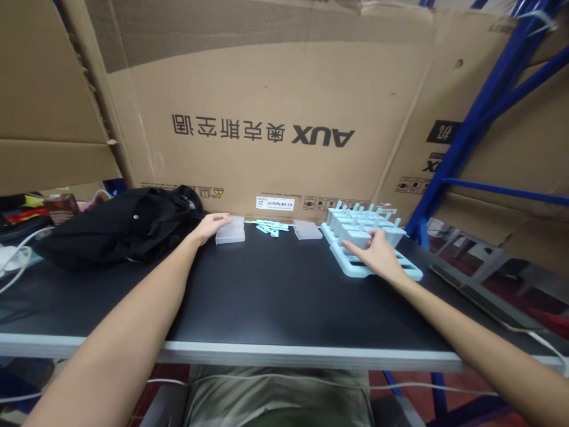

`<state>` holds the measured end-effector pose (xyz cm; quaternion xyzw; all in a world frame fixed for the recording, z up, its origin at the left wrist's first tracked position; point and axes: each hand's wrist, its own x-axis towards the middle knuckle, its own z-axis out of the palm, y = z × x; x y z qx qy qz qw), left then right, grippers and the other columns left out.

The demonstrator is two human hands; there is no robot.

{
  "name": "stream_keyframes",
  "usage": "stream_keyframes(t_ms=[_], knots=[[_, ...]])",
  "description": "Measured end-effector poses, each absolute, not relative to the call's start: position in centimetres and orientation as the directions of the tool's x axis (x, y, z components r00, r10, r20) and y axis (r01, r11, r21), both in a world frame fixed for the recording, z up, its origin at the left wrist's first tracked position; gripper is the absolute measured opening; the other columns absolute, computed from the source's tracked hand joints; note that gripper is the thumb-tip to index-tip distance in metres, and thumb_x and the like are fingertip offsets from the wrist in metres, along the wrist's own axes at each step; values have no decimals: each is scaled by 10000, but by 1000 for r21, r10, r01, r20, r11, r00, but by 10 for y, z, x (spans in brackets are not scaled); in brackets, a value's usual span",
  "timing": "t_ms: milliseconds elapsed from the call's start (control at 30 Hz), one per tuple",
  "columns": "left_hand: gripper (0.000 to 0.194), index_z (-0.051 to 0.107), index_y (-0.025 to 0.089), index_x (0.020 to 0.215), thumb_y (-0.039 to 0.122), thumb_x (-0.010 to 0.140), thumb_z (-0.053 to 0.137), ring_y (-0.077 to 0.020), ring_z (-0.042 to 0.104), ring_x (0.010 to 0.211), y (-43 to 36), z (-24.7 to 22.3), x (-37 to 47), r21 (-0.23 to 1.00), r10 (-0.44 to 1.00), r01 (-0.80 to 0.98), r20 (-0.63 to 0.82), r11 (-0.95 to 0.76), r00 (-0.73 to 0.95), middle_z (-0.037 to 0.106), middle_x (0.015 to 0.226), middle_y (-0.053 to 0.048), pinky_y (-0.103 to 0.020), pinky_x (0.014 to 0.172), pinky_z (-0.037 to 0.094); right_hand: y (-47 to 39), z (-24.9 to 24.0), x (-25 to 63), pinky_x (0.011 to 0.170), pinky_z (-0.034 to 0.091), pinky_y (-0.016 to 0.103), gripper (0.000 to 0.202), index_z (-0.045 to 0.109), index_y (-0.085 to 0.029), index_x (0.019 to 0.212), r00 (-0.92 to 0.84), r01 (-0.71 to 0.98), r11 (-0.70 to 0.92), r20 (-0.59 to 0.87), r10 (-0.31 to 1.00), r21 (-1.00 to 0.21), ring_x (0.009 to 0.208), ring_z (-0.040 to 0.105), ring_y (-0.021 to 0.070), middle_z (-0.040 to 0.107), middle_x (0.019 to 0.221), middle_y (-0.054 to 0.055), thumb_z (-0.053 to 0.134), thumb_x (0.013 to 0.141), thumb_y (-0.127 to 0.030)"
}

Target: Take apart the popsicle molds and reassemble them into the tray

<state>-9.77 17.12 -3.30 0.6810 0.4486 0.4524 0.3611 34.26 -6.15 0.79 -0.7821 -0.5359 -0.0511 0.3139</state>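
Note:
My left hand [212, 228] reaches to a clear plastic box [231, 232] at the back of the table. Its fingers lie stretched out along the box's far left edge, touching it. At the right, my right hand [379, 254] has thumb and fingers about a light blue popsicle mold [354, 237] in the near row. Several such molds with upright sticks stand in a light blue tray frame [353, 270], whose near openings show bare. Between the hands lie a small pile of light blue sticks [272, 227] and a clear plastic lid or box half [306, 230].
A black bag [120, 228] lies on the left of the black table [267, 296]. Behind stands a large cardboard box [267, 77]. A flat dark device [484, 296] with a white cable lies at the right edge, near a blue metal frame [457, 154].

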Motion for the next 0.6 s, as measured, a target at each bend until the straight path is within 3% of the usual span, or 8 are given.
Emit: stream_keyframes(t_ms=[67,200,300,467,600], knots=[[508,767,191,896,609,607,761,-299,557,1233,173,-34,-98,909,942,252,303,-331,147,649,1292,-111,-380,1099,357,-61,9,341,670,465,343,816,478,-128,1150,410,888,-261,397,821,-378,780,633,287,636,805,101,556,688,-796],[488,752,177,863,591,605,762,-276,602,1145,173,-33,-98,931,944,164,310,-325,112,721,1121,-102,-362,1029,415,-62,11,339,635,456,363,684,591,-173,804,370,927,-324,310,876,-190,740,649,327,643,697,146,437,736,-836],[485,736,177,853,599,613,747,-271,603,1125,171,-31,-97,937,948,148,304,-315,93,728,1076,-96,-362,987,437,-63,10,336,663,473,377,677,590,-157,806,357,934,-332,321,877,-130,795,666,351,667,759,194,383,798,-801],[449,707,194,900,587,686,683,-266,547,1208,169,-30,-101,943,952,131,299,-305,63,682,1207,-84,-347,937,449,-62,11,335,735,478,388,643,534,-111,985,398,917,-356,374,837,-180,895,663,358,667,892,236,382,854,-722],[386,680,201,939,543,786,584,-249,551,1166,167,-10,-97,912,919,181,386,-368,-79,662,1226,-57,-322,866,458,-65,20,335,709,467,377,514,483,-163,933,434,896,-316,470,769,-311,872,639,333,647,868,191,444,841,-668]])
